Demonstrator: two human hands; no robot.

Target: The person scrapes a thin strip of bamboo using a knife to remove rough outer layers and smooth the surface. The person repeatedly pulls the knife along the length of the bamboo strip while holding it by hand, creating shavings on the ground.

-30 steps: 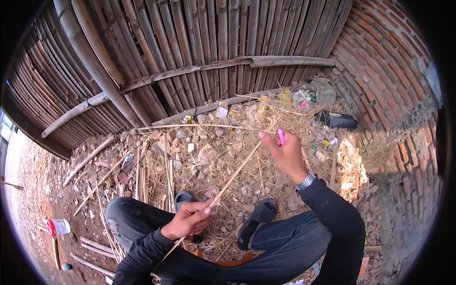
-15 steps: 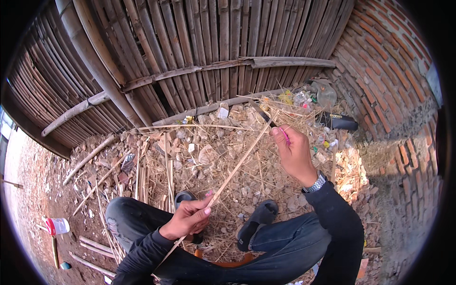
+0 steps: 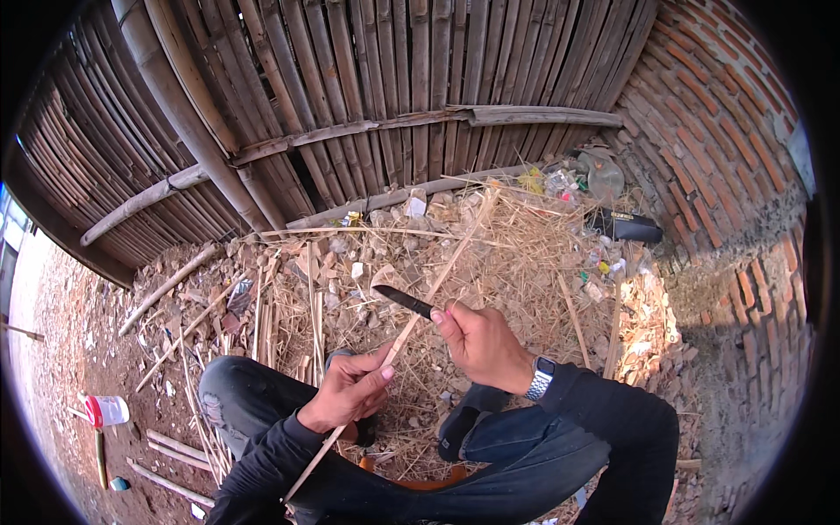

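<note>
Head: knife (image 3: 403, 300), black package (image 3: 637, 229) (possibly lettered)

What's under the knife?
The pale strip passes under the knife near the right hand, with stones and straw around. Bits directly beneath the knife are covered, so they can't be seen.

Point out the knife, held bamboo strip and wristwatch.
Knife (image 3: 404, 300), head view: middle of the dark blade.
Bamboo strip (image 3: 404, 336), head view: stretch just below the knife.
Wristwatch (image 3: 541, 381), head view: silver band.
</note>
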